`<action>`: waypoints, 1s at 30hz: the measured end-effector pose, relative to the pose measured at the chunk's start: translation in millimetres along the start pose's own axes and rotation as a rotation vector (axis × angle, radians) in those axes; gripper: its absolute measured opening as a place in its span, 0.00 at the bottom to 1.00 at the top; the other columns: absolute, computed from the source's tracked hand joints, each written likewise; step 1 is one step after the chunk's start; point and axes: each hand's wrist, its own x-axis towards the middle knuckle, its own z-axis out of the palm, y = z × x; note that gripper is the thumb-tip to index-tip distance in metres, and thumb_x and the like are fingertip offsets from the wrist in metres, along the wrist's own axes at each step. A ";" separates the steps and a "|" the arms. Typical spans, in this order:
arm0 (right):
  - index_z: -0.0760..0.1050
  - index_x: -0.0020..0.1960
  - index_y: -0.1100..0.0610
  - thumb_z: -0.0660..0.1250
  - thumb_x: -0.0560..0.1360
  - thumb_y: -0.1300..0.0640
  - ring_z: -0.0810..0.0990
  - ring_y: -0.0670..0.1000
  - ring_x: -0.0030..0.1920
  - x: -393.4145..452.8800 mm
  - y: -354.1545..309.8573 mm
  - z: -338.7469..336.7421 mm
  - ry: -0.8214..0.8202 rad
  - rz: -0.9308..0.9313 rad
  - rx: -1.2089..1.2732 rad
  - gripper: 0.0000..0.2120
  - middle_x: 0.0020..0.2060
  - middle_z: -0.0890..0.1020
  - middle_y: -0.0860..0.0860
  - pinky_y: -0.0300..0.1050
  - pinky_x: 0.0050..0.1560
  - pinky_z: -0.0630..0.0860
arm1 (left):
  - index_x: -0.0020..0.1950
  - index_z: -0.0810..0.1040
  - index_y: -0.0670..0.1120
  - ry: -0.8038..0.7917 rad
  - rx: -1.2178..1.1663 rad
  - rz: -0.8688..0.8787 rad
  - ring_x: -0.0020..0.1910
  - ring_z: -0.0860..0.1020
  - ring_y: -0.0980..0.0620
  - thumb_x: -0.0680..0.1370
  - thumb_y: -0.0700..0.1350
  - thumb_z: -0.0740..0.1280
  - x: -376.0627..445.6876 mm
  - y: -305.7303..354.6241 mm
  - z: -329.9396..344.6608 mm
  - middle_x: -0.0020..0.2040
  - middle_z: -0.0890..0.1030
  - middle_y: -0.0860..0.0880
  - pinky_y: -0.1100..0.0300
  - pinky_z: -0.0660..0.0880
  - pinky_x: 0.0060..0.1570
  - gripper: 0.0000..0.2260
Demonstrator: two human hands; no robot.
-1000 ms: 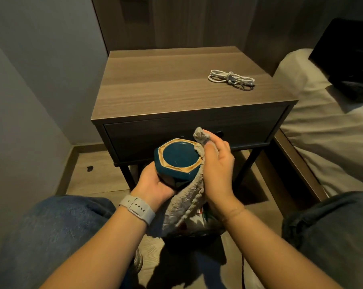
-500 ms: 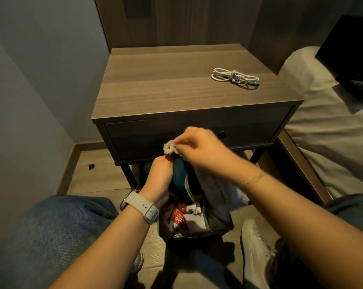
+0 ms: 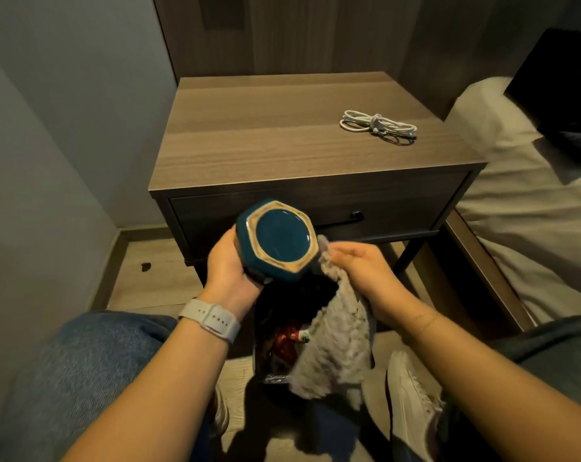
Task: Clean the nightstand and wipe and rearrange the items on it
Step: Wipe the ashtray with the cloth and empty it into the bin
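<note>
The left hand [image 3: 229,268] hides most of the teal vase [image 3: 275,241]; its grip curls round the body, base up. Right hand [image 3: 366,268] pinches a grey cloth [image 3: 336,348] beside it. Below, a dim bin [image 3: 275,348]. Beyond, a coiled cable [image 3: 377,125] on the nightstand surface [image 3: 282,141]

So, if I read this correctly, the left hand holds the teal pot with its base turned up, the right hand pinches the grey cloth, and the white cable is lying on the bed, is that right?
Not quite: the head view shows the white cable lying on the nightstand, not on the bed. The rest stands: the left hand holds the teal pot base up, and the right hand pinches the grey cloth.
</note>
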 end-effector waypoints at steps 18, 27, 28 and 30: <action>0.82 0.47 0.60 0.62 0.76 0.67 0.84 0.48 0.37 -53.5 -50.9 -12.0 0.029 0.089 0.178 0.10 0.38 0.86 0.54 0.38 0.38 0.80 | 0.41 0.78 0.45 -0.037 0.582 0.546 0.35 0.79 0.56 0.81 0.54 0.58 -28.4 16.7 9.7 0.32 0.80 0.51 0.63 0.74 0.36 0.17; 0.77 0.62 0.54 0.59 0.81 0.58 0.81 0.44 0.53 3.4 -161.6 -34.4 0.196 -0.471 0.072 0.13 0.52 0.83 0.48 0.37 0.54 0.77 | 0.41 0.73 0.45 -0.232 1.470 1.157 0.34 0.74 0.55 0.80 0.56 0.57 -57.8 84.6 46.1 0.36 0.78 0.50 0.55 0.68 0.35 0.17; 0.76 0.62 0.54 0.58 0.81 0.57 0.80 0.44 0.54 13.8 -173.7 -33.0 0.232 -0.521 0.082 0.13 0.54 0.82 0.49 0.38 0.55 0.77 | 0.43 0.73 0.46 -0.196 1.540 1.227 0.35 0.74 0.54 0.81 0.56 0.57 -56.8 95.4 53.5 0.38 0.78 0.50 0.57 0.68 0.36 0.16; 0.73 0.61 0.52 0.58 0.81 0.57 0.78 0.45 0.56 35.2 -191.7 -28.0 0.372 -0.637 0.085 0.11 0.57 0.79 0.49 0.39 0.58 0.75 | 0.45 0.74 0.46 -0.121 1.664 1.345 0.36 0.75 0.53 0.81 0.55 0.56 -51.0 115.0 68.0 0.39 0.79 0.50 0.59 0.69 0.36 0.15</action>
